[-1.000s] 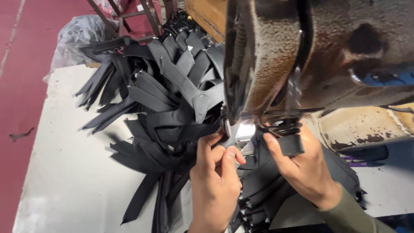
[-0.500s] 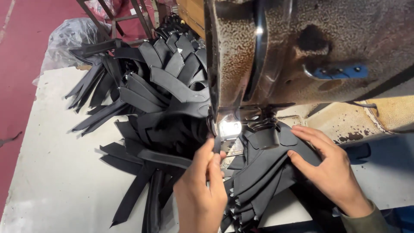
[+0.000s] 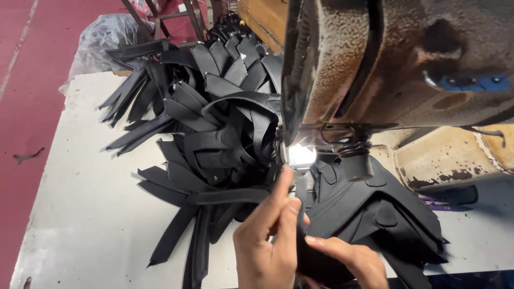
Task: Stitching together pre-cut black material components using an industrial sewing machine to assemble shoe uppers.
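The sewing machine (image 3: 396, 59) above my hands is metal, its beige paint pitted, grimy and worn to dull brown patches. Left of the machine, the black straps (image 3: 214, 134) look like matt synthetic leather, smooth-faced. Under the machine, the black piece (image 3: 375, 208) I pinch is the same matt stuff. The table (image 3: 80, 214) is smooth, off-white laminate, faintly scuffed.

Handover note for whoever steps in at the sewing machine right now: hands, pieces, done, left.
Left hand: fingers pinching a black piece at the lit needle area of the sewing machine.
Right hand: resting low on the stack of black cut pieces under the machine head; grip unclear.
Left of the machine: big heap of black straps on the white table.
Done: cannot tell which pieces are sewn.
Left: the piece at the needle is in hand.
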